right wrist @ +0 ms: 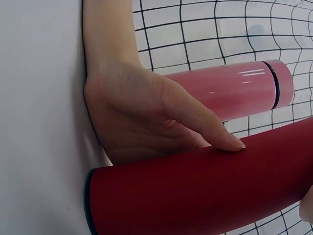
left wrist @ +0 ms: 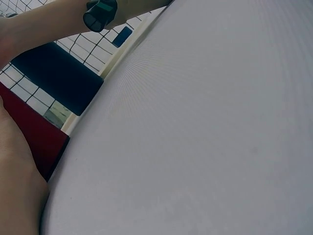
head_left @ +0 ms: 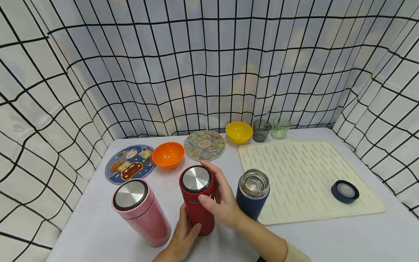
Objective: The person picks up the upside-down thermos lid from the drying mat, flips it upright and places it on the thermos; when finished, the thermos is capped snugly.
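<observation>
A red thermos (head_left: 199, 214) with a steel-topped lid (head_left: 196, 178) stands upright on the white table. My left hand (head_left: 181, 236) grips its lower body, the thumb lying across the front. Higher up, my right hand (head_left: 226, 200) holds the same thermos from the right, thumb and fingers round it just below the lid. To the left stands a pink thermos (head_left: 148, 218) with its lid on. A navy thermos (head_left: 250, 203) stands lidless at the right, its steel mouth and strainer showing. In the right wrist view, the left thumb (right wrist: 215, 129) rests along the red thermos.
On a cream drying mat (head_left: 288, 174) at the right lies a navy lid (head_left: 345, 191). Along the back are a blue round placemat (head_left: 129, 163), an orange bowl (head_left: 168, 155), a patterned placemat (head_left: 204, 145), a yellow bowl (head_left: 239, 133), a grey glass (head_left: 261, 131) and a green glass (head_left: 280, 128).
</observation>
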A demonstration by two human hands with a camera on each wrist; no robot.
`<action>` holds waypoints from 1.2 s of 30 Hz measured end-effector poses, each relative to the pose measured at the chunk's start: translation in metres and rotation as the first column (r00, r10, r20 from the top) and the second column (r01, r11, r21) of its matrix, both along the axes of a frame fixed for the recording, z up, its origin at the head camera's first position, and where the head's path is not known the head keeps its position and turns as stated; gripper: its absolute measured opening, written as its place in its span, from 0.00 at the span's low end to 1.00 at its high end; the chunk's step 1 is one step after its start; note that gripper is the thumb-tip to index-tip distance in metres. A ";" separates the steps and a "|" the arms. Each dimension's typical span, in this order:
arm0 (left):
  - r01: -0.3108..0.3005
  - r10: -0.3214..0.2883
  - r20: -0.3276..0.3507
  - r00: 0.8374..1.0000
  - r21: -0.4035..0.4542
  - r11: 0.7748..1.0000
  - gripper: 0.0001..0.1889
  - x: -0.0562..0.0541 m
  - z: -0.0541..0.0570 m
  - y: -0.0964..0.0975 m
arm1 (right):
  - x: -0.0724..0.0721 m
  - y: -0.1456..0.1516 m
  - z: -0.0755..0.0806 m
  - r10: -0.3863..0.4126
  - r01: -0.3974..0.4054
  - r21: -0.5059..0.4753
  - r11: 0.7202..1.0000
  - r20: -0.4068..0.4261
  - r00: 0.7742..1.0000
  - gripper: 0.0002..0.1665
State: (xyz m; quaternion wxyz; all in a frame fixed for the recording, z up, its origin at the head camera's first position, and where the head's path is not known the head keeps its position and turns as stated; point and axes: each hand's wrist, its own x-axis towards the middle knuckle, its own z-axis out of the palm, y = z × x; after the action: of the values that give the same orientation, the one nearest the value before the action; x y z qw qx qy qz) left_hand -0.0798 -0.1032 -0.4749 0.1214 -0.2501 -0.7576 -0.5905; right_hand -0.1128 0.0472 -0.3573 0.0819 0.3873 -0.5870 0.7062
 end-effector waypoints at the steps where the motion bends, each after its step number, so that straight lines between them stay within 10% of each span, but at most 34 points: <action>1: -0.001 0.001 -0.010 1.000 -0.004 1.000 0.35 0.000 0.000 0.000 | 0.000 0.000 0.000 -0.022 0.022 -0.006 1.000 0.002 1.000 0.37; 25: 0.011 -0.010 0.039 0.999 -0.008 1.000 0.35 0.000 0.001 0.000 | 0.001 0.002 0.002 -0.028 0.023 0.129 0.991 0.035 0.999 0.45; 36: 0.009 -0.009 0.012 1.000 -0.019 1.000 0.35 0.000 0.002 -0.001 | -0.001 0.001 0.002 0.017 -0.019 0.022 1.000 0.077 0.997 0.37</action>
State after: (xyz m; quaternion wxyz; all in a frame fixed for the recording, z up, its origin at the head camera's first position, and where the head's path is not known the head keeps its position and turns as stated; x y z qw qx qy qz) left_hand -0.0798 -0.1038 -0.4733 0.1118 -0.2513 -0.7627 -0.5853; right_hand -0.1137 0.0485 -0.3551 0.0484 0.3660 -0.5943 0.7145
